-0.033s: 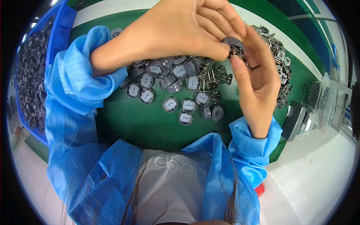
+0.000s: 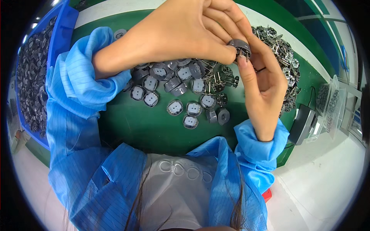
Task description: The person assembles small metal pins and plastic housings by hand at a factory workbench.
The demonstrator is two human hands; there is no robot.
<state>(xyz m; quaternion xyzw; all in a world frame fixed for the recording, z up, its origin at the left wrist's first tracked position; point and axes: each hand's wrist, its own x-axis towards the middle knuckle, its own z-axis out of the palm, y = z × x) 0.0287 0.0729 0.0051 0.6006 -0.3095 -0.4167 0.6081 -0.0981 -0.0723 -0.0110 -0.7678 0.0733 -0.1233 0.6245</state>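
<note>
While I watch from afar through the head camera, a green table point(image 2: 154, 129) spreads below. Beside its left edge sits a blue bin point(image 2: 63, 34) of dark parts; over its middle lie loose grey caps point(image 2: 194, 108), and along its right side a heap of circuit boards point(image 2: 291, 73). Above its far half, the left hand point(image 2: 189, 32) pinches a round grey part point(image 2: 239, 44) (metal prongs showing), and the right hand point(image 2: 268, 82) clamps it too, thumb tip by the prongs.

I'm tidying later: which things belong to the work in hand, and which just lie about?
Probably in the work:
round grey part in left hand and right hand
loose grey parts on the table
metal-pronged heap
blue bin

Probably lying about:
black device
red object
</note>
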